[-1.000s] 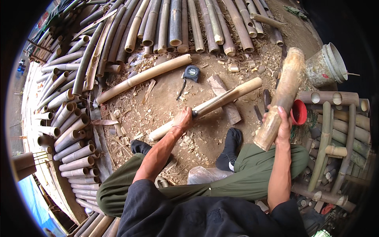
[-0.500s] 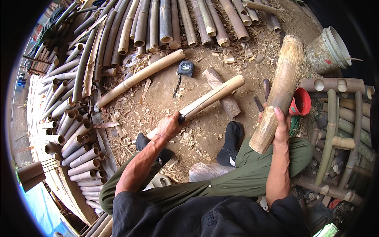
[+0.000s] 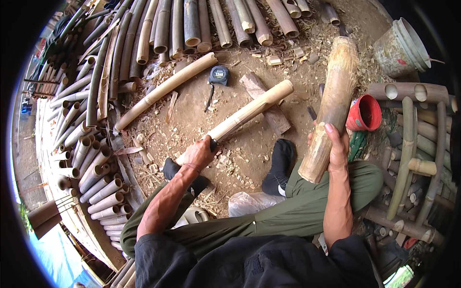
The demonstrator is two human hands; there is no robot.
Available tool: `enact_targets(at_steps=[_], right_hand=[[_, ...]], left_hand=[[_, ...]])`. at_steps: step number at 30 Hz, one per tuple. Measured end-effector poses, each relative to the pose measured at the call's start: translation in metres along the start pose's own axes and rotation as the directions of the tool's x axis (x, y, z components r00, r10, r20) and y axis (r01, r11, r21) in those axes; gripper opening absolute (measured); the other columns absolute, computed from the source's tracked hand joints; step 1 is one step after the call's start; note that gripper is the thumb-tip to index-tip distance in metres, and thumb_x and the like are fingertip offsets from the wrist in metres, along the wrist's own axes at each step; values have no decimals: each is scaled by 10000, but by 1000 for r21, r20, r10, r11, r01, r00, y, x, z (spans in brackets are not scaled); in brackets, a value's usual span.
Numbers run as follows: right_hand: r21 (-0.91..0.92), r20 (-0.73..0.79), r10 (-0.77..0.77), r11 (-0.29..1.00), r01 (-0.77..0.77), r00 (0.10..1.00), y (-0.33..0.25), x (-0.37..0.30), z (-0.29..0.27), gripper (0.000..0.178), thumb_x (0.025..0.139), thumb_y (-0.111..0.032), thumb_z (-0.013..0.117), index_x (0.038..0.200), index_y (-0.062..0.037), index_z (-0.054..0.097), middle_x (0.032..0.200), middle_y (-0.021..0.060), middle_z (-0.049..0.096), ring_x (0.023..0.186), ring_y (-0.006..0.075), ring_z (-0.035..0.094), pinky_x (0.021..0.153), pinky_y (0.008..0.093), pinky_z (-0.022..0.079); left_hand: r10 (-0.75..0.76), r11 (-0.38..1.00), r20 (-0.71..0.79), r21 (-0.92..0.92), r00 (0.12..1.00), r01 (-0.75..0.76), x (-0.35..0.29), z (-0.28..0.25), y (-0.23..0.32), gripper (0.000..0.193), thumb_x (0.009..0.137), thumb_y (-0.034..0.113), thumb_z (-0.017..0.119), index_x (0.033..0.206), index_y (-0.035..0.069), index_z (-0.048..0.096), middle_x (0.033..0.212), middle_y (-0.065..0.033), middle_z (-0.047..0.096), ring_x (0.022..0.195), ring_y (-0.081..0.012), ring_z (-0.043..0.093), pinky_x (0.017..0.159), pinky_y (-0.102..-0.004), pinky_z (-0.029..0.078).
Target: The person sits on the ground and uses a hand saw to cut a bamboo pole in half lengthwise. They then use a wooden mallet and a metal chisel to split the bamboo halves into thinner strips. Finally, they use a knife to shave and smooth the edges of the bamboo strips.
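OK, holding thick wooden club (image 3: 333, 96) in right hand (image 3: 337, 146), with thumb on one side and fingertips just showing on the other. Gripping near the smooth end, with the frayed, fibrous end pointing up and away from the body. Got it tilted near green trousers (image 3: 288, 218); can't tell about contact there.

With left hand (image 3: 198, 154), curling fingers around black handle (image 3: 212, 145), only partly visible at the fist. Got that fist over pale bamboo tube (image 3: 254, 108), near its lower-left end. Can't tell about any grip of those fingers on the tube itself. See tube lying diagonally, crossing wood block (image 3: 277, 121), with far end sticking out past it.

Also see dark tape measure (image 3: 219, 75) on dirt ground (image 3: 235, 168), between tube and longer bamboo pole (image 3: 165, 91). Note wood chips (image 3: 234, 167) scattered around. Can see red cup (image 3: 354, 116) just right of club, nested buckets (image 3: 394, 48) farther up, clear plastic bag (image 3: 254, 204) near dark-socked right foot (image 3: 280, 168). Spot bamboo poles (image 3: 192, 29) lined up across the top, plus bamboo frame (image 3: 408, 144) at far right.
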State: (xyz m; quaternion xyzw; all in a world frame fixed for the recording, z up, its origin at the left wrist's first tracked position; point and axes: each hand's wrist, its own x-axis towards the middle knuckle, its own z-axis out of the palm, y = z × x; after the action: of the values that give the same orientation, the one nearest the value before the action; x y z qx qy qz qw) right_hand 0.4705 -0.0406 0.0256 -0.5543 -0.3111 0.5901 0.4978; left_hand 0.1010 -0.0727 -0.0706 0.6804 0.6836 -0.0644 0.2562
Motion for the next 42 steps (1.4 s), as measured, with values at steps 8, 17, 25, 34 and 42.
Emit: enact_targets(at_steps=[8,17,25,34,42], right_hand=[[-30,6,-2,1000,2,1000,6,2,1,565,856,-387,653,1157,79,548,994,154,638,731,199,669,629,348,583],[-45,0,40,998,-40,999,18,4,3,574,851,-400,665,1169,63,543,996,147,639,740,201,675,634,352,585],[-334,101,-132,929,159,986,56,-1,34,816,716,-290,800,1349,6,380,1101,151,559,983,261,622,843,422,549],[-484,-38,-336,830,276,941,20,7,47,940,766,-291,793,1447,43,239,1302,267,493,1134,371,565,966,449,476],[-719,179,87,691,70,980,89,-1,38,963,741,-220,776,1468,14,190,1306,294,503,1136,408,577,979,463,496]], left_hand=[[-24,1000,-3,2,1000,24,3,5,-7,393,855,417,681,929,50,558,773,-204,678,729,-389,675,667,-488,527],[-3,1000,29,11,1000,3,10,8,-17,395,869,411,665,974,44,567,811,-212,683,755,-384,681,677,-488,530],[-13,995,86,103,996,4,21,-28,-17,345,853,366,682,936,37,622,778,-201,678,716,-367,678,661,-468,536],[-39,990,127,137,991,22,4,-58,4,315,866,283,667,946,-20,641,840,-225,690,756,-360,698,676,-449,558],[-7,986,157,167,988,-20,-8,-73,18,277,843,244,647,883,-30,665,764,-236,676,689,-337,691,628,-443,548]])
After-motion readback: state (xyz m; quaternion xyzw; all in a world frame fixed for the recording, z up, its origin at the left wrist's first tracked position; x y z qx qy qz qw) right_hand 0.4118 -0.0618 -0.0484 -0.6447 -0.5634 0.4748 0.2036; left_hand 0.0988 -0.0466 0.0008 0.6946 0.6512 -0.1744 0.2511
